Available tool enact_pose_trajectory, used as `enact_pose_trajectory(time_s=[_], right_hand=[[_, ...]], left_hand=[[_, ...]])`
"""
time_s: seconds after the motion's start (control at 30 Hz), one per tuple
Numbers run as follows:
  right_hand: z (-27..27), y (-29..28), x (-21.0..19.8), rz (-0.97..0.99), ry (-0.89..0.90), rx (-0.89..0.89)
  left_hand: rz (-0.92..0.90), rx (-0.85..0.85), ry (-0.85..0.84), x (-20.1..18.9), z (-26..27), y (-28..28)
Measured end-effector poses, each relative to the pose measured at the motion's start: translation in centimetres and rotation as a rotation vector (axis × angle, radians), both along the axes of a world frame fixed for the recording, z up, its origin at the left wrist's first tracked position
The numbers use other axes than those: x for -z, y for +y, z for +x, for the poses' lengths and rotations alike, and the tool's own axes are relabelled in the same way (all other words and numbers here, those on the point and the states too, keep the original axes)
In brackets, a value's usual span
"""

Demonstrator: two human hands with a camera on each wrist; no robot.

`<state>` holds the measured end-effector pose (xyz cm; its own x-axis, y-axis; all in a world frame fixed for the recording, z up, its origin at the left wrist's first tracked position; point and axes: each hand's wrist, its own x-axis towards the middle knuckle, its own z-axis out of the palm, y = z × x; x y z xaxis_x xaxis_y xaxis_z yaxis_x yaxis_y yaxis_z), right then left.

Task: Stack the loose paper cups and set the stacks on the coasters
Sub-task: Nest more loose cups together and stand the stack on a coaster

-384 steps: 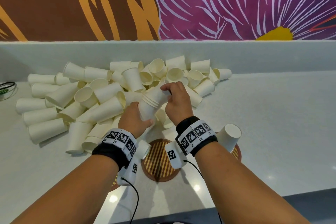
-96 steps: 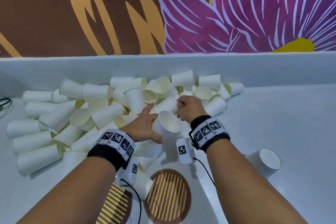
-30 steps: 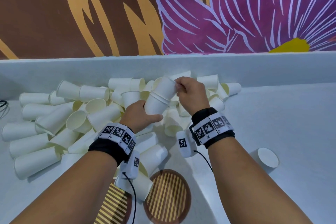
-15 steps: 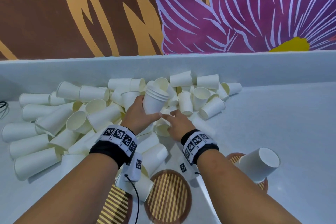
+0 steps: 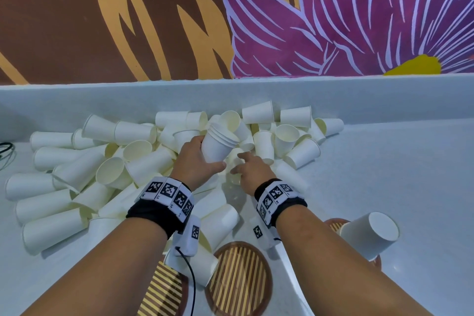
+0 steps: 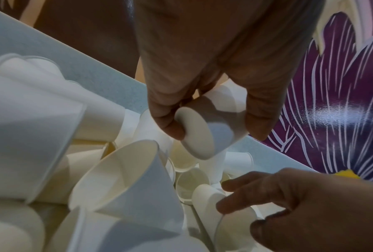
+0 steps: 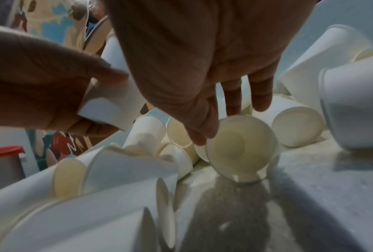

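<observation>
My left hand (image 5: 198,161) gripped a short stack of nested paper cups (image 5: 218,145), fingers (image 6: 166,117) and thumb clamped round its base, held tilted above the middle of the pile of loose cups (image 5: 107,174). My right hand (image 5: 252,170) reached into the pile just right of the stack, fingers (image 7: 260,92) apart and extended, the thumb touching the rim of one cup lying on its side (image 7: 240,148); no grasp was closed on it. Progress was judged early. The round striped coaster (image 5: 238,277) near me was bare, the left coaster (image 5: 164,290) was partly overlapped by a fallen cup, and the right coaster (image 5: 336,226) carried one tipped cup (image 5: 372,233). Most cups remained scattered on the table (image 5: 397,161), unstacked.
</observation>
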<state>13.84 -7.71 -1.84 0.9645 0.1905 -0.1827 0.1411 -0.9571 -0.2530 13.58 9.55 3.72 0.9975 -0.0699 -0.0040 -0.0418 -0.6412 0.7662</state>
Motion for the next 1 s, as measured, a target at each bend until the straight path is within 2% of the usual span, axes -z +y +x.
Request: enact_pose_trajectory(time_s=[0.07,0.2,0.3,0.4,0.47,0.53,0.63,0.77,0.9,1.0], right_hand=[[-0.2,0.2,0.4,-0.101,0.0,-0.044],[-0.2,0.1,0.5,-0.004,-0.076,0.015],[0.4,0.0,0.8,0.056,0.021,0.12],[0.2,0.0,1.2,0.009,0.051,0.092],[-0.3,-0.1,1.0,0.004,-0.024,0.073],[-0.3,-0.3,-0.1,0.082,-0.16,0.114],[0.0,-0.7,-3.4,0.298,-0.4,0.27],[0.1,-1.7,-8.4,0.509,-0.593,0.447],[-0.2,-1.5,-11.1,0.569,-0.64,0.428],[-0.2,-0.7,-10.9,0.425,-0.554,0.336]], left_hand=[[0.016,0.004,0.008,0.1,-0.1,-0.1],[-0.001,-0.008,0.009,0.1,-0.1,0.1],[-0.012,-0.013,0.003,0.0,-0.1,0.1],[-0.019,-0.011,0.009,-0.1,-0.1,0.1],[-0.015,-0.015,0.006,-0.1,0.0,0.1],[0.006,-0.026,-0.002,0.0,0.1,0.2],[0.062,-0.04,0.002,0.0,0.2,0.3],[0.125,-0.044,0.017,0.1,0.2,0.4],[0.134,-0.021,0.017,0.1,0.1,-0.2],[0.072,0.006,-0.02,-0.1,0.0,-0.8]])
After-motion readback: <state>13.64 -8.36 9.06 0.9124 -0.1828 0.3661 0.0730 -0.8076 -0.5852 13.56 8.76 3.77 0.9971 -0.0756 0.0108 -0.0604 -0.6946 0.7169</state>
